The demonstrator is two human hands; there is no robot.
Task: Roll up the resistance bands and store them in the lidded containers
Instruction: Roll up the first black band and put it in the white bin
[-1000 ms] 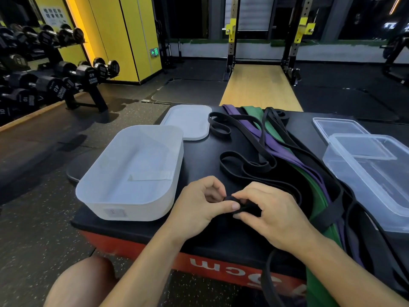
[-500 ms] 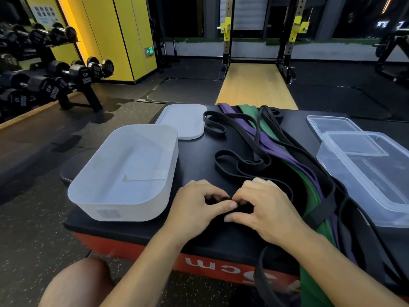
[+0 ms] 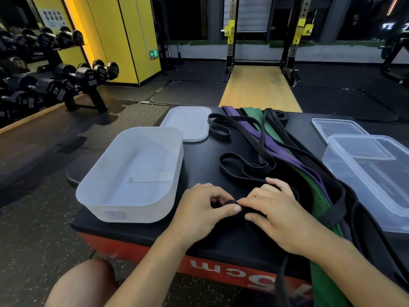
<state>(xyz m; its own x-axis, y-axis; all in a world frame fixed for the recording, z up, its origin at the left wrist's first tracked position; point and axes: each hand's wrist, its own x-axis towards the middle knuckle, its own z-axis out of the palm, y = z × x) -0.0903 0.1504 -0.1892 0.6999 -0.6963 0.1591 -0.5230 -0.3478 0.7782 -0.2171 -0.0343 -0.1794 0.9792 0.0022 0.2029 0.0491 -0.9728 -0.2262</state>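
Black band (image 3: 265,166) lies on box (image 3: 141,249) marked "cm".

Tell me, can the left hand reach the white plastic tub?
Probably yes: the lidless white plastic tub sits right beside the left hand, nothing between, though that hand pinches a black rubber band.

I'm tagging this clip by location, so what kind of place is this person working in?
Most likely a gym: a dumbbell rack on the left, a squat rack over a wooden platform behind, and resistance bands on the box.
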